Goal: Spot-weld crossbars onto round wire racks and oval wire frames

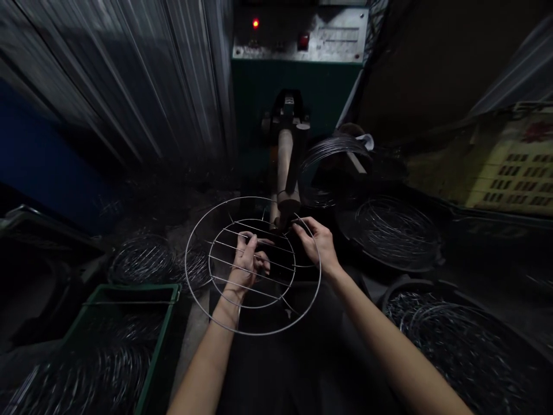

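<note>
A round wire rack (259, 334), with an outer ring, an inner ring and several parallel bars, lies below the tip of the spot welder's arm (285, 167). My left hand (250, 259) is under the rack, its thumb and forefinger closed on one of the bars and the other fingers curled. At the rack's far right side, beside the welder's tip, my right hand (318, 242) has its fingers pinched together. Whatever small piece lies between those fingertips is too dark to make out. Short wire links join the two rings in places.
The green welding machine (298, 80) stands ahead with a red lamp lit. Wire rings fill a green crate (173, 294) at lower left. Tubs of wire rings (389, 230) and short wire pieces (449, 340) stand on the right, near a yellow crate (518, 173).
</note>
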Motion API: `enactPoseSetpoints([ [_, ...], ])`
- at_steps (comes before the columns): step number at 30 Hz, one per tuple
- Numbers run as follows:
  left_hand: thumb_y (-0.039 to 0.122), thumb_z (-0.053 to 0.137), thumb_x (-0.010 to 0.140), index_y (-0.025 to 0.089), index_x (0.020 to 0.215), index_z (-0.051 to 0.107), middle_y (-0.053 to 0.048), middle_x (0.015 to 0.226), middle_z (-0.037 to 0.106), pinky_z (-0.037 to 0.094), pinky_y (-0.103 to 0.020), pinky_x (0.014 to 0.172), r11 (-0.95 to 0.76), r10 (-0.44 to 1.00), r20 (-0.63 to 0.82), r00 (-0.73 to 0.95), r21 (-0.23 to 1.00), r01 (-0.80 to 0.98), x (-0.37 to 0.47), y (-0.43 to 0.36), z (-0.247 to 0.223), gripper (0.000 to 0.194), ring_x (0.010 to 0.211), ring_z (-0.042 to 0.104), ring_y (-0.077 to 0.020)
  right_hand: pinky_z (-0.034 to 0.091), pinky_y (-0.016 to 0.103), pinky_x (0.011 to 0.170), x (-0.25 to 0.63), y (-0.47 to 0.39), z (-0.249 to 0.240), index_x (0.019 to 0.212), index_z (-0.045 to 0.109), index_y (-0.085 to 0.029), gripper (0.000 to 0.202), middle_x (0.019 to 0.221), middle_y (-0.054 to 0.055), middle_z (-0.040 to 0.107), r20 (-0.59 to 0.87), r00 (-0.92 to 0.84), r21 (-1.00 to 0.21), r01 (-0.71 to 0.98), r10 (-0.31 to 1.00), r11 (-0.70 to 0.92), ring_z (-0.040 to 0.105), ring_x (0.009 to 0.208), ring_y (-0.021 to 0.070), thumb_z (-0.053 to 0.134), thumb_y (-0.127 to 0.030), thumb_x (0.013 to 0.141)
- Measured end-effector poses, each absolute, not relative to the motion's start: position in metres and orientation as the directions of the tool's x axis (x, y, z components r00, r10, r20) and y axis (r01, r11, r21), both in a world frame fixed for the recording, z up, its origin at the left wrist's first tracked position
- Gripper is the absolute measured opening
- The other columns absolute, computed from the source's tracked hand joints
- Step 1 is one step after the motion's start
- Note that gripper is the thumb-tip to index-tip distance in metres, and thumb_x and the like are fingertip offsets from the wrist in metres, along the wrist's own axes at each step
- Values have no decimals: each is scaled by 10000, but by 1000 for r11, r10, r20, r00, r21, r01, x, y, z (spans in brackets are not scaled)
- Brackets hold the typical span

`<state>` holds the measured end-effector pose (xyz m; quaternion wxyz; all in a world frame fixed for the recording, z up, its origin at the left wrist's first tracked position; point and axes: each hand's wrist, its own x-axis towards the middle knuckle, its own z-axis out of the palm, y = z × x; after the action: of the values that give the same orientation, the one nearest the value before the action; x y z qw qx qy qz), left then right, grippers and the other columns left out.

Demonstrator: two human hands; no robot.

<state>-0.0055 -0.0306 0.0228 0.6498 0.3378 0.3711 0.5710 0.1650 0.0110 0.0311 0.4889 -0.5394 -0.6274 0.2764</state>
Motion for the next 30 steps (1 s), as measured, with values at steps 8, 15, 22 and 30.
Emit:
enactPoseSetpoints([
  [8, 484, 557, 793, 249, 904, 272, 33, 841, 642, 416, -162, 340, 106, 994, -97, 45, 855, -507, -4, -28, 24, 386, 393, 531, -67, 464, 286, 686, 163, 20, 25, 837, 647, -217, 233, 784, 12, 669, 316, 49, -858, 441, 947, 264, 606, 726, 182, 537, -422, 824],
  [15, 474, 548, 809, 247, 901, 276, 37, 827, 641, 421, -168, 339, 69, 997, -67, 23, 856, -512, -6, -21, 21, 367, 384, 524, -66, 455, 276, 635, 159, 28, 31, 822, 648, -211, 262, 772, 21, 671, 332, 23, -835, 473, 943, 283, 604, 698, 182, 543, -450, 813],
  [22, 512, 556, 798, 246, 893, 283, 8, 868, 637, 452, -197, 366, 94, 994, -52, 95, 842, -530, -14, -19, 14, 393, 421, 553, -83, 499, 302, 674, 165, 28, 32, 905, 650, -193, 234, 816, 29, 680, 270, -6, -902, 350, 963, 255, 636, 718, 184, 568, -384, 798],
  [30, 476, 584, 791, 252, 926, 298, 1, 954, 630, 469, -187, 392, 98, 993, -48, 111, 856, -508, -13, -28, 17, 388, 447, 564, -67, 517, 343, 795, 209, -43, 39, 1123, 612, -216, 352, 1034, 54, 666, 107, -185, -913, 371, 977, 170, 637, 906, 206, 591, -363, 804],
])
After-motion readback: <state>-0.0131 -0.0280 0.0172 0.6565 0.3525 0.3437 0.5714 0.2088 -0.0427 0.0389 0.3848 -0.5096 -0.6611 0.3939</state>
